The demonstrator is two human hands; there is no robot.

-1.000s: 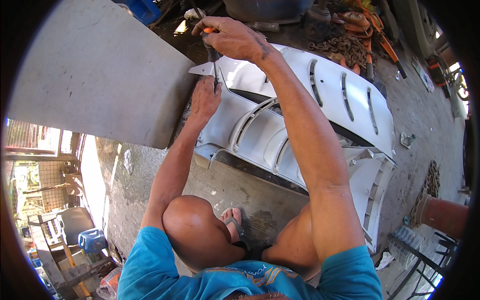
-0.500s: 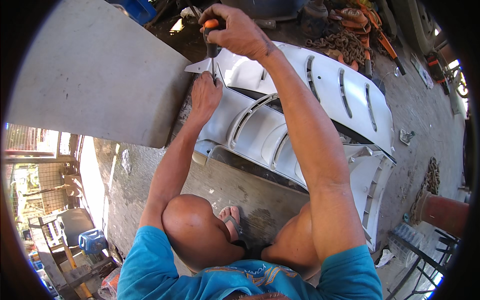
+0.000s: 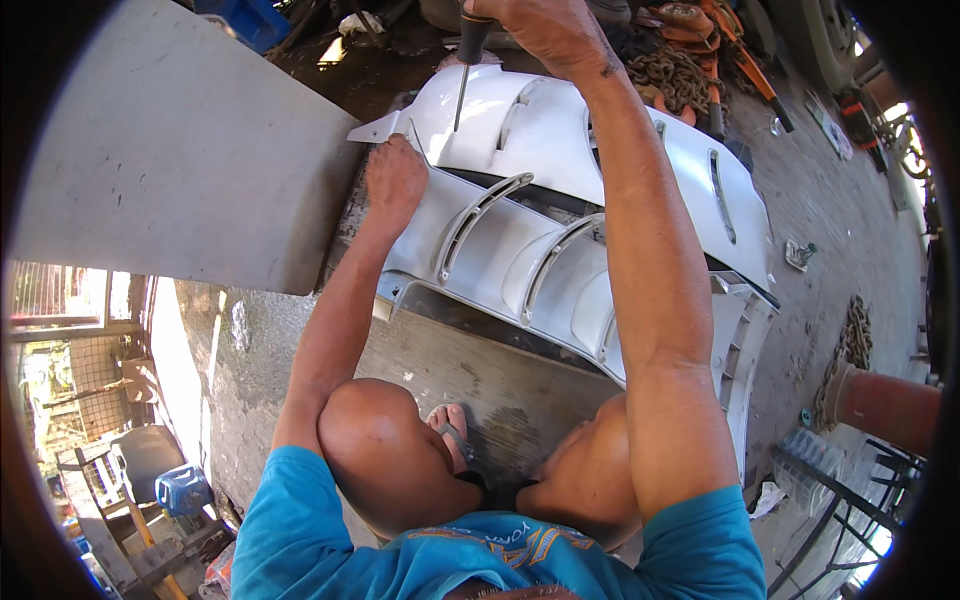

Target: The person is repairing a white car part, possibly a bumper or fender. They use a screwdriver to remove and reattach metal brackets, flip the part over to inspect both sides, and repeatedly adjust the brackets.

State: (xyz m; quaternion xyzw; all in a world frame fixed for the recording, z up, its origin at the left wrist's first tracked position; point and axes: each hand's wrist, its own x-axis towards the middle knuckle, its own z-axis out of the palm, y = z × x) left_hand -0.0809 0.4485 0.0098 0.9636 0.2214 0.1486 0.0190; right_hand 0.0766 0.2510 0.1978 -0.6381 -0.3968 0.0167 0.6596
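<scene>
My right hand (image 3: 550, 35), partly cut off by the top edge of the view, grips a screwdriver (image 3: 472, 42) by its black and orange handle. The shaft points down over the far white slotted panel (image 3: 545, 125), apart from my left hand (image 3: 396, 178). That hand is closed, its fingers pinched at the pointed left corner of the panels; whatever lies between the fingertips is hidden. Nearer to me lies a second white panel (image 3: 495, 250) with curved raised slots, its upper edge along the far one. My right forearm covers part of both.
A flat grey board (image 3: 190, 140) fills the upper left, close to my left hand. Rusty chain (image 3: 680, 85) and orange tools lie at the far right. A red cylinder (image 3: 885, 405) stands at the right, and a blue jug (image 3: 184, 490) at the lower left.
The screwdriver has lifted away from my left fingertips and moved right with my right hand. My left fingers have curled in at the panel corner. The whole view has shifted slightly.
</scene>
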